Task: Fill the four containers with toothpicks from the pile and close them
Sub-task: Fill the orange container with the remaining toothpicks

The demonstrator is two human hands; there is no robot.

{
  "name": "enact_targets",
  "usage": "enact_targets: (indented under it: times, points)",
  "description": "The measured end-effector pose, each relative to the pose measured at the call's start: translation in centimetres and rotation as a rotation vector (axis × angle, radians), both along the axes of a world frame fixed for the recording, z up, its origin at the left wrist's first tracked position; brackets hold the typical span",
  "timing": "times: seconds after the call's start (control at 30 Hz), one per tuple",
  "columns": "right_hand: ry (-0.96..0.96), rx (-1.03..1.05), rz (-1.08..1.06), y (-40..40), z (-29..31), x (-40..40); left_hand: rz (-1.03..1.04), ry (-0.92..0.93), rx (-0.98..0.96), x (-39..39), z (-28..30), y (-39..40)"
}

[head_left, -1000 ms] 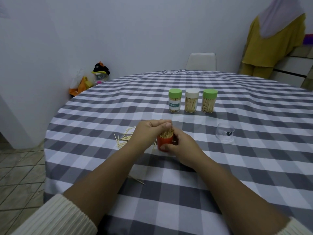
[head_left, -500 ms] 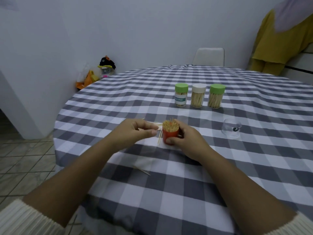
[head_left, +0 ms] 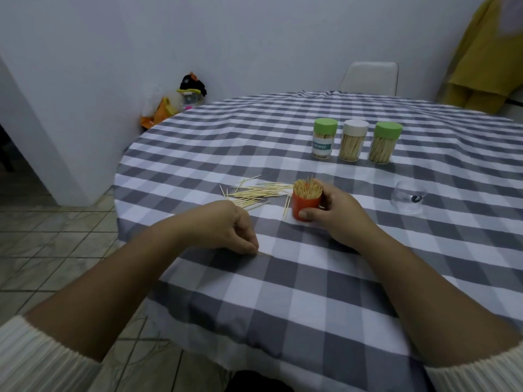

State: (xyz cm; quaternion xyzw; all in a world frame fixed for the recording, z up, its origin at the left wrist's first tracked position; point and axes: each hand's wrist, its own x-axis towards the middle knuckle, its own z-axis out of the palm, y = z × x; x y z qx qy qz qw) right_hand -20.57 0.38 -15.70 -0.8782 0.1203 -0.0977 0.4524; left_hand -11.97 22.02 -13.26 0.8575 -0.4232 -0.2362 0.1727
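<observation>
My right hand [head_left: 336, 215] grips an orange container [head_left: 305, 206] standing upright on the checked tablecloth, packed with toothpicks that stick out of its top. Left of it lies a small pile of loose toothpicks [head_left: 259, 192]. My left hand [head_left: 226, 227] is nearer to me, fingertips pinching a single toothpick [head_left: 264, 254] that lies on the cloth. Three closed containers full of toothpicks stand in a row farther back: green lid [head_left: 325, 138], white lid [head_left: 353, 140], green lid [head_left: 386, 142]. A clear plastic cap [head_left: 407, 198] lies on the cloth to the right.
The round table [head_left: 283, 306] has its edge close on the left, with tiled floor below. A white chair [head_left: 369, 77] stands at the far side. Bags and a toy [head_left: 175, 106] sit on the floor by the wall. A person in yellow [head_left: 486, 58] stands at the far right.
My left hand left the orange container's top, moved left and back toward me, and now pinches a stray toothpick on the cloth. My right hand kept hold of the orange container.
</observation>
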Motion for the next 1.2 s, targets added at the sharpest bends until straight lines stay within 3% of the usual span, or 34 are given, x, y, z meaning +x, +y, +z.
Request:
enact_targets:
  times: [0.13, 0.27, 0.37, 0.57, 0.8, 1.03, 1.2]
  points:
    - [-0.009, 0.028, -0.017, -0.2, -0.2, 0.0, 0.084, -0.092, -0.081, 0.2, -0.4, -0.7]
    - [-0.008, 0.022, -0.061, -0.7, -0.4, 0.2, 0.360, -0.086, -0.325, 0.5, -0.7, -3.4]
    - [-0.008, 0.007, -0.100, -1.0, -0.5, 0.2, 0.467, -0.131, -0.402, 0.8, -0.8, -6.2]
    - [-0.006, -0.010, -0.118, -1.1, -0.5, 0.4, 0.372, -0.216, -0.209, 0.7, -1.3, -9.4]
    - [-0.004, 0.010, -0.068, -0.5, -0.5, 0.5, 0.337, -0.383, -0.105, 2.6, -0.7, -6.4]
    - [0.012, 0.001, -0.038, 0.2, -0.5, 0.5, 0.395, -0.206, -0.110, 6.1, -1.6, -0.9]
    - [0.016, 0.001, -0.044, 0.3, -0.3, 0.3, 0.451, -0.249, -0.048, 6.9, -2.2, -0.4]
